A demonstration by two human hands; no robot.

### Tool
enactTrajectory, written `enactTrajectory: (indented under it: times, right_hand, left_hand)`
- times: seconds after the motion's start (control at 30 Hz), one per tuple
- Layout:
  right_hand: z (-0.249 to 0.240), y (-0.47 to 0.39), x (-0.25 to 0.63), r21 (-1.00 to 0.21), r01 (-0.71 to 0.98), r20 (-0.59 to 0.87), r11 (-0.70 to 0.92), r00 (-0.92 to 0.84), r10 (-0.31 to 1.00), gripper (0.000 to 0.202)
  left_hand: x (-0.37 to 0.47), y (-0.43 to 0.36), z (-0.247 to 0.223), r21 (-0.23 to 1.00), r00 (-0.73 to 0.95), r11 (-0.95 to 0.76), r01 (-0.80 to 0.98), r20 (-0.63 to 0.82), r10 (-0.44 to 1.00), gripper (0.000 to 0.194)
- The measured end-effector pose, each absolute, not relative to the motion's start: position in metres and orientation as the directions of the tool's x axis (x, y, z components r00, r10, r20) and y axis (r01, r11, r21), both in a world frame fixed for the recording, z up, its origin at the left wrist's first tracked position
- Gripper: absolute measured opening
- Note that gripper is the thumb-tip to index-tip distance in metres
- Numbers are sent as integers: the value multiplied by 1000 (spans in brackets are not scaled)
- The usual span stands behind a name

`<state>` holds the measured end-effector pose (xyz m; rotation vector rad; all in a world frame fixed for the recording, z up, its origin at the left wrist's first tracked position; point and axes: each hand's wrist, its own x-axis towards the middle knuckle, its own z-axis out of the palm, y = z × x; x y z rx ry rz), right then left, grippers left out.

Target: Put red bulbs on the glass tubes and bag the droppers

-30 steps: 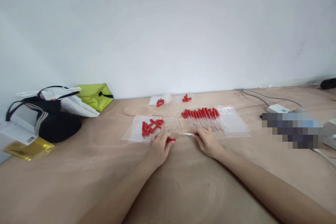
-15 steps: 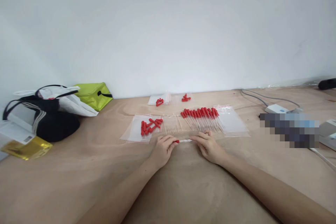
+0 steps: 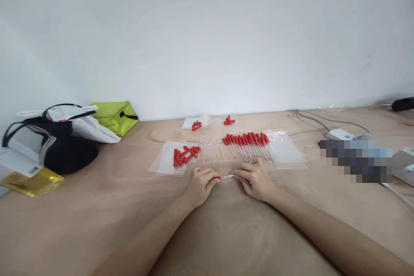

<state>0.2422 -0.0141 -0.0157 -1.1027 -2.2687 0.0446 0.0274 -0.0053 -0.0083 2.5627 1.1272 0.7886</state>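
Observation:
My left hand [image 3: 201, 184] pinches a red rubber bulb [image 3: 219, 177], mostly hidden by its fingers. From the bulb a thin clear dropper tube [image 3: 227, 176] runs level to my right hand [image 3: 255, 181], whose fingertips are closed on its other end. Just beyond my left hand, loose red bulbs [image 3: 186, 155] lie on a clear zip bag. Several bare tubes [image 3: 211, 152] are lined up beside them. Behind my right hand is a row of droppers with red bulbs fitted [image 3: 249, 139], their tubes slanting toward me.
Flat zip bags [image 3: 287, 148] lie right of the row. Against the wall are a few more red bulbs [image 3: 229, 120]. A lime-green bag [image 3: 113, 118], a black bag [image 3: 69, 153] and a gold packet [image 3: 35, 183] stand left. On the right are a white adapter [image 3: 343, 135] and cables.
Both hands stay closed on the dropper. The bulb and tube have dipped slightly toward me, and the hands have drawn a little closer together.

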Motion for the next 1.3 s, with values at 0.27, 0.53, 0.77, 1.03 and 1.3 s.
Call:
enactTrajectory:
  times: [0.27, 0.53, 0.77, 1.03, 1.3]
  right_hand:
    - [-16, -18, 238, -252, 708, 507, 660, -484, 713, 24]
    - [-16, -16, 230, -367, 672, 455, 643, -474, 754, 24]
    - [-18, -15, 222, -390, 675, 418, 627, -477, 773, 25]
    - [-11, -16, 218, -302, 729, 394, 614, -491, 777, 23]
    - [1, 7, 245, -319, 883, 435, 344, -186, 881, 25]
  left_hand:
    - [26, -6, -10, 360, 573, -731, 579, 458, 680, 18]
    - [27, -6, -13, 306, 563, -764, 567, 533, 632, 17]
    - [28, -6, -14, 252, 600, -786, 564, 529, 600, 17]
    - [24, 0, -10, 222, 629, -782, 582, 488, 606, 16]
    - [4, 9, -11, 243, 469, -623, 743, 475, 745, 32]
